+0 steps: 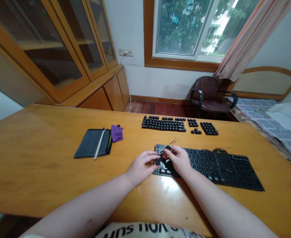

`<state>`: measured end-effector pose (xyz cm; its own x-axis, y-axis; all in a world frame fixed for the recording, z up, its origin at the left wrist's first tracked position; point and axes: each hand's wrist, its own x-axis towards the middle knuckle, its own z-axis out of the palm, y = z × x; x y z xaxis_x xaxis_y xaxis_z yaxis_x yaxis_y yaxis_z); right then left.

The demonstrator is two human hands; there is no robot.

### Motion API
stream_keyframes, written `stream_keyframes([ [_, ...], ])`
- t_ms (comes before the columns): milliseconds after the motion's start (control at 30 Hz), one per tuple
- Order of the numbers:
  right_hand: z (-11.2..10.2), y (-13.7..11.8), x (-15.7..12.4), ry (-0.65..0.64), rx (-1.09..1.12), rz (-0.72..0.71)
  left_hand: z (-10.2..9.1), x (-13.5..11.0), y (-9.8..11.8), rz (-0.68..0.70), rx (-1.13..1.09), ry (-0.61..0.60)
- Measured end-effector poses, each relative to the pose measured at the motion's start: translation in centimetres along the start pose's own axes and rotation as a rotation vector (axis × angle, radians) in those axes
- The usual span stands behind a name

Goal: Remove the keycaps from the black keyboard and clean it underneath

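Observation:
A black keyboard base (217, 167) with its keycaps taken off lies on the wooden table (36, 158) in front of me. The removed keycaps (164, 124) are laid out in keyboard order farther back. My left hand (141, 165) pinches a small black keycap (157, 161) over the base's left end. My right hand (178, 160) is closed on a wire keycap puller (171, 145), whose thin loops stick up and away from me. Both hands meet at the keyboard's left edge.
A dark grey pouch (92, 143) with a white stick across it lies to the left, next to a purple cloth (117, 133). A chair (207, 94) stands under the window, wooden cabinets (61, 49) line the left wall, and a bed (271, 115) is at the right.

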<state>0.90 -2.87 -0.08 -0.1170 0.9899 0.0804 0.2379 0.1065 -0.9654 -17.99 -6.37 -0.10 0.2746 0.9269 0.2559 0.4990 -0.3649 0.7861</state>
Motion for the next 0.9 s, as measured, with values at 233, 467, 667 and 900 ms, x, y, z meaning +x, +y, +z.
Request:
stream_keyframes([
  [233, -0.5, -0.5, 0.0, 0.106, -0.037, -0.059, -4.5, 2.3, -0.7, -0.197, 0.655, -0.075],
  [467, -0.7, -0.7, -0.2, 0.095, -0.074, -0.075, -5.0, 4.8, -3.3, -0.254, 0.849, -0.123],
  [667, -0.7, -0.6, -0.1, 0.093, -0.08, -0.096, -5.3, 4.9, -3.7, -0.223, 0.843, -0.119],
  [900, -0.7, -0.4, -0.2, 0.069, -0.078, -0.096, -6.0, 7.0, -5.1, -0.064, 0.733, -0.157],
])
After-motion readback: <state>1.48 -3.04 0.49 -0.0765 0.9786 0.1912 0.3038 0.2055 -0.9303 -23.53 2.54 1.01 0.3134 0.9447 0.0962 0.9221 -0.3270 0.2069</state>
